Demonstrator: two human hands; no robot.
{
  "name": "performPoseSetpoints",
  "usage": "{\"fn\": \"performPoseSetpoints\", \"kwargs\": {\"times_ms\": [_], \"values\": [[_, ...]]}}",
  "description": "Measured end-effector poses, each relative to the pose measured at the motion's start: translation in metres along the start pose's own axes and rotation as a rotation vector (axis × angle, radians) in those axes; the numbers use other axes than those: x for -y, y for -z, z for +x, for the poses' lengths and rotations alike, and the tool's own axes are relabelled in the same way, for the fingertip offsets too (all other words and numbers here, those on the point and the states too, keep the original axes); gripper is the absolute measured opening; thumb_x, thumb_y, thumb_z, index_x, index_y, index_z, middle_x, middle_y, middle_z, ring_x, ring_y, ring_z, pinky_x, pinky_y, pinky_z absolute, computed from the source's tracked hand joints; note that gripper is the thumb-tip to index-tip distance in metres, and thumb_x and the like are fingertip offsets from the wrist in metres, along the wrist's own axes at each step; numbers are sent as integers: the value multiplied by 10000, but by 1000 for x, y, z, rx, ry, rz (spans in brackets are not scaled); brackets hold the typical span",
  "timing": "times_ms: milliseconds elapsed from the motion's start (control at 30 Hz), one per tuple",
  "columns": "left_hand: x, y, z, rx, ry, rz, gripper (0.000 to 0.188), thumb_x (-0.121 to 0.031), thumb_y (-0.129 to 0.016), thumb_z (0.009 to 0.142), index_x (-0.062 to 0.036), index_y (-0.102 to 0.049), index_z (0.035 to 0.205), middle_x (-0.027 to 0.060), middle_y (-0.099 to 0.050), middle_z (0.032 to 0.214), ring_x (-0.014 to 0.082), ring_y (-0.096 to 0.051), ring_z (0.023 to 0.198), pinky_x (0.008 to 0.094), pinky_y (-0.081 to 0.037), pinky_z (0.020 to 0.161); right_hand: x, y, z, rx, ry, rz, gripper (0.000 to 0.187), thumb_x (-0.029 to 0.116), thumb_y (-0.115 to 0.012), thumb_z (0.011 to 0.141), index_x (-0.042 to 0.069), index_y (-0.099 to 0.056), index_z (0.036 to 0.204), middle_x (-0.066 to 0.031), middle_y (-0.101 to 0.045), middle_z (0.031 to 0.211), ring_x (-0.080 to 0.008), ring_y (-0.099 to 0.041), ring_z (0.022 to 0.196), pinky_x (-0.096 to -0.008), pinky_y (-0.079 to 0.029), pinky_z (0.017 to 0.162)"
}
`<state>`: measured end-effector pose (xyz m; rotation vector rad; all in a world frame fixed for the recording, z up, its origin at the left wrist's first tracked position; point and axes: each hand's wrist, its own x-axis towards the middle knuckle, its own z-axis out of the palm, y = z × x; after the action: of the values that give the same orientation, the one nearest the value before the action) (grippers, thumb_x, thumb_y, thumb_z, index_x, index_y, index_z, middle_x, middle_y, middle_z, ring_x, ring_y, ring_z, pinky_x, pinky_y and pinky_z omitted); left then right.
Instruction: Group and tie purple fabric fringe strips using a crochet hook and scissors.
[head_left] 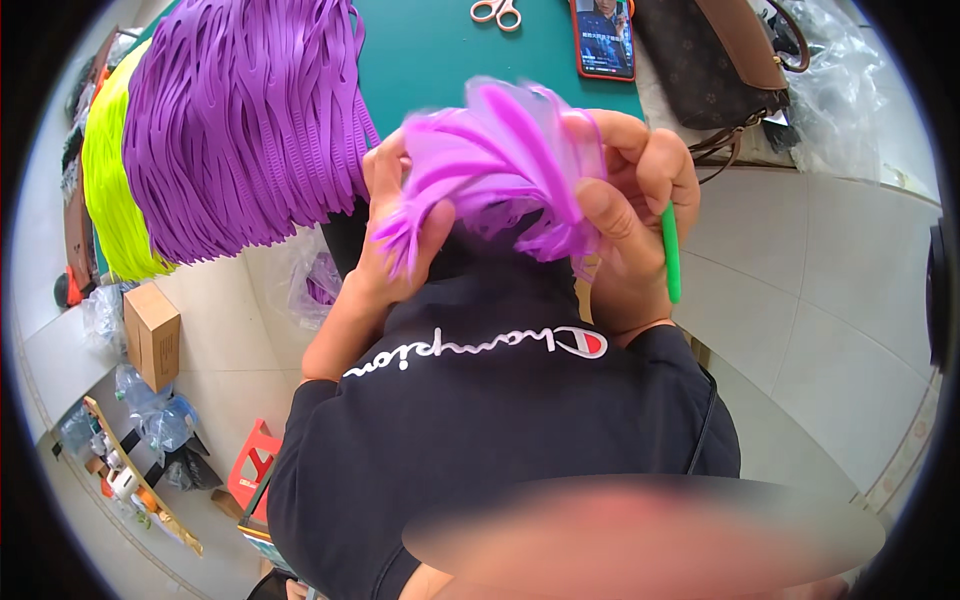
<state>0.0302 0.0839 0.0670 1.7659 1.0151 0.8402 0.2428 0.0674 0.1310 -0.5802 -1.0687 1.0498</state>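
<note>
Between my two hands is a bright purple, stretchy-looking piece with ribbon-like bands (500,150); it looks partly see-through and is smeared by motion. My left hand (400,205) pinches its left side, where several loose ends stick out past the thumb. My right hand (640,185) grips the right side between thumb and fingers. A slim green stick-shaped tool (672,258) is tucked in the right hand and points down along the wrist; its upper end is hidden by the fingers. Beside my left hand hangs a thick bundle of purple rubbery straps (245,120) with ridged edges.
Yellow-green straps (115,170) lie beyond the purple bundle on the green table (430,50). Pink-handled scissors (496,13), a phone (605,40) and a brown handbag (705,60) are at the back. A cardboard box (152,335) and a red stool (255,460) stand at left.
</note>
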Motion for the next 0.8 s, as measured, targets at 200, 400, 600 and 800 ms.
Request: {"fn": "performPoseSetpoints", "kwargs": {"times_ms": [200, 400, 600, 800], "values": [[-8, -6, -1, 60, 105, -1177, 633, -267, -564, 898, 7, -314, 1411, 150, -413, 1409, 319, -394, 1324, 466, -279, 1113, -16, -9, 12, 37, -225, -133, 391, -70, -642, 831, 96, -306, 720, -229, -629, 1159, -39, -496, 703, -186, -421, 595], [3, -12, 3, 70, 336, -1519, 773, -434, -665, 855, -2, -326, 1398, 168, -443, 1375, 298, -448, 1287, 442, -346, 1088, -62, 6, 5, 123, -298, -368, 424, -8, -676, 849, 103, -289, 716, -189, -639, 1166, -14, -465, 682, -174, -443, 598], [5, -20, 7, -151, 548, -1071, 429, -106, -697, 868, -10, -505, 1239, 77, -618, 1126, 164, -611, 1024, 318, -498, 900, -69, 17, 4, 4, -268, -380, 380, -11, -652, 867, 94, -318, 718, -204, -630, 1175, -43, -502, 690, -187, -470, 648], [29, -24, -4, -192, 257, -510, 165, -150, -577, 967, -1, -626, 1019, -1, -637, 1007, 62, -561, 928, 225, -456, 814, -76, 24, 0, -80, -61, -184, 473, 499, -443, 973, 44, -434, 845, -159, -625, 962, -156, -562, 743, -278, -483, 665]]}}
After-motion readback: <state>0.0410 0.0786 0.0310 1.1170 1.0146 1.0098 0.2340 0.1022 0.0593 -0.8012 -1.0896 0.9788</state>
